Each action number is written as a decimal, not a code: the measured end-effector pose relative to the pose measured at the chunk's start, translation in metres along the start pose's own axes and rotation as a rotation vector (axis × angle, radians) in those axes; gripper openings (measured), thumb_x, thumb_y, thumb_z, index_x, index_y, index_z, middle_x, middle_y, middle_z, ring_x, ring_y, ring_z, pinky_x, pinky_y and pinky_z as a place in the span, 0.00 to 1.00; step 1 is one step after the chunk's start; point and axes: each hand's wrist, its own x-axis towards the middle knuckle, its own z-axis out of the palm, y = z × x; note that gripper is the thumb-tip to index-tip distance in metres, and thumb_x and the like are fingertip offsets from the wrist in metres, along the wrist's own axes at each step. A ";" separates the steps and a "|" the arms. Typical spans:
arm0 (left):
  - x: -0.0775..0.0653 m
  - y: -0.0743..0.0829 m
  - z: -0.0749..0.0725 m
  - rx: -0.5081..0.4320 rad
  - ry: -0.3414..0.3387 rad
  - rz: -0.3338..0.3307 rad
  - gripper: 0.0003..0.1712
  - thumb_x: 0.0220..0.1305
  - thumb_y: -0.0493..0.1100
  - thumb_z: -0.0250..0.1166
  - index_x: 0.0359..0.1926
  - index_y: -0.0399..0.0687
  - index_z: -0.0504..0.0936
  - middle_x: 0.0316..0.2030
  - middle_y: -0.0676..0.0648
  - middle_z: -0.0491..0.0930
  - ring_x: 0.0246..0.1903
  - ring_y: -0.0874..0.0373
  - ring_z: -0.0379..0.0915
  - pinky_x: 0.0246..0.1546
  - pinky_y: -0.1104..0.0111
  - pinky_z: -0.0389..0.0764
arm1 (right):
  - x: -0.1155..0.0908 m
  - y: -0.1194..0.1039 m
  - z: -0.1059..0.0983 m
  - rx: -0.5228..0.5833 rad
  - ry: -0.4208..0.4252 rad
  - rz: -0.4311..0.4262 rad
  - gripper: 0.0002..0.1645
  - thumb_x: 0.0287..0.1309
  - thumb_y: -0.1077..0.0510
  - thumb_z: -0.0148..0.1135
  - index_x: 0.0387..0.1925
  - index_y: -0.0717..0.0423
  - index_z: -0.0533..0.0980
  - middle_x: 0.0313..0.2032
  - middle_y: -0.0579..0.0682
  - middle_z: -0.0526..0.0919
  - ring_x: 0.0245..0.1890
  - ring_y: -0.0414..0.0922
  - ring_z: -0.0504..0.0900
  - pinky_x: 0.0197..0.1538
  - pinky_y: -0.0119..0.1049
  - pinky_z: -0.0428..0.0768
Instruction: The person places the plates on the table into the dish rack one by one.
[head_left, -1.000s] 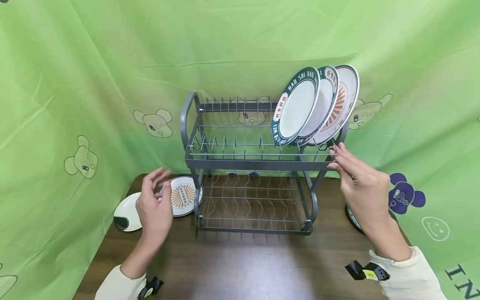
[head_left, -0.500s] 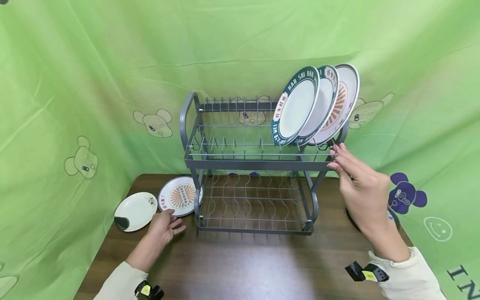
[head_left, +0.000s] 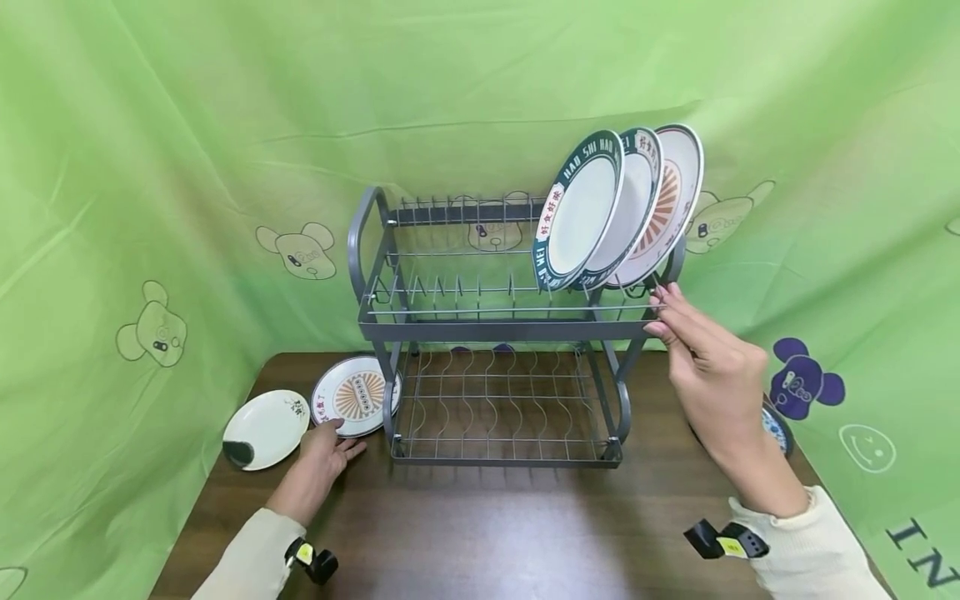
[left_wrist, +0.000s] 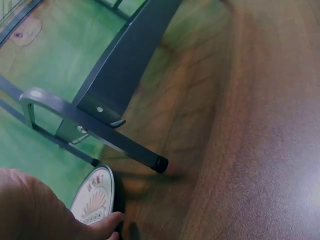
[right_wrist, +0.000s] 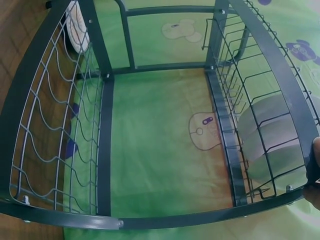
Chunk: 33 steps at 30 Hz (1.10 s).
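Observation:
A grey two-tier dish rack (head_left: 495,332) stands on the table, and my right hand (head_left: 712,375) grips the front right corner of its upper tier. In the right wrist view, fingertips (right_wrist: 314,192) show at the rack's edge. At the rack's left foot lies a round white plate (head_left: 330,392) with an orange sunburst. My left hand (head_left: 321,458) is at its near rim, thumb over the edge and the other fingers extended in front. The left wrist view has the same plate (left_wrist: 95,200) beside the thumb; part of the hand is out of frame.
Several plates lean at the upper tier's right end, a green-rimmed plate (head_left: 585,212) foremost. A white oval plate (head_left: 266,429) lies at the far left. A blue-patterned dish (head_left: 777,429) is partly hidden behind my right wrist. Green cloth (head_left: 480,75) hangs behind.
My left hand has lowered from beside the rack to the sunburst plate's near rim. My right hand keeps its grip on the rack. The view has shifted slightly.

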 end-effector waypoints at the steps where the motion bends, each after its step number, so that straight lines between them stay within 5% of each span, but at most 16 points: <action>1: 0.002 -0.001 0.000 -0.009 0.003 -0.001 0.35 0.79 0.34 0.40 0.81 0.35 0.40 0.76 0.31 0.53 0.76 0.36 0.53 0.76 0.43 0.65 | 0.000 0.000 0.000 -0.003 0.001 -0.001 0.17 0.51 0.74 0.74 0.45 0.67 0.86 0.48 0.62 0.88 0.59 0.40 0.85 0.61 0.23 0.80; 9: 0.013 -0.011 0.004 -0.024 0.107 0.046 0.32 0.78 0.33 0.46 0.78 0.35 0.52 0.55 0.42 0.75 0.52 0.53 0.75 0.64 0.56 0.82 | -0.001 0.001 0.001 -0.009 -0.013 0.001 0.17 0.51 0.73 0.74 0.45 0.66 0.86 0.49 0.61 0.88 0.57 0.44 0.86 0.61 0.22 0.80; 14: 0.018 -0.014 0.004 -0.033 0.171 0.119 0.28 0.78 0.31 0.44 0.75 0.29 0.57 0.66 0.34 0.74 0.37 0.62 0.84 0.62 0.59 0.83 | -0.001 0.001 0.001 -0.015 -0.021 0.010 0.19 0.49 0.74 0.74 0.46 0.65 0.86 0.49 0.62 0.88 0.56 0.49 0.87 0.60 0.21 0.80; 17: 0.019 -0.014 0.003 -0.030 0.215 0.142 0.28 0.78 0.30 0.45 0.74 0.27 0.58 0.69 0.34 0.70 0.33 0.65 0.85 0.57 0.65 0.86 | -0.002 0.001 0.000 -0.016 -0.018 0.014 0.20 0.47 0.75 0.75 0.45 0.65 0.86 0.49 0.62 0.88 0.56 0.50 0.87 0.60 0.21 0.80; 22: 0.019 -0.013 -0.004 -0.066 0.333 0.201 0.25 0.72 0.27 0.52 0.69 0.24 0.65 0.55 0.37 0.79 0.24 0.68 0.80 0.34 0.72 0.90 | -0.004 0.001 0.000 -0.013 0.001 0.018 0.21 0.45 0.76 0.75 0.45 0.65 0.87 0.48 0.62 0.88 0.56 0.49 0.87 0.60 0.21 0.80; 27: 0.013 -0.008 -0.016 0.001 0.346 0.247 0.29 0.70 0.26 0.55 0.70 0.25 0.66 0.61 0.33 0.75 0.22 0.71 0.78 0.28 0.76 0.88 | -0.005 0.000 0.001 -0.003 0.014 0.016 0.20 0.45 0.77 0.75 0.43 0.66 0.87 0.47 0.63 0.88 0.55 0.49 0.88 0.59 0.21 0.81; 30: 0.009 0.000 -0.022 0.000 0.332 0.279 0.27 0.69 0.25 0.56 0.68 0.25 0.68 0.45 0.39 0.83 0.23 0.71 0.77 0.28 0.76 0.87 | -0.003 0.000 0.001 0.003 0.021 0.015 0.19 0.45 0.77 0.75 0.43 0.66 0.87 0.47 0.64 0.88 0.55 0.47 0.87 0.59 0.21 0.81; 33: 0.005 0.010 -0.028 -0.026 0.340 0.307 0.22 0.68 0.25 0.57 0.62 0.26 0.73 0.26 0.55 0.79 0.24 0.70 0.77 0.27 0.77 0.87 | -0.003 -0.001 0.002 0.013 0.024 0.015 0.19 0.46 0.76 0.74 0.43 0.67 0.87 0.47 0.64 0.88 0.56 0.45 0.87 0.59 0.22 0.81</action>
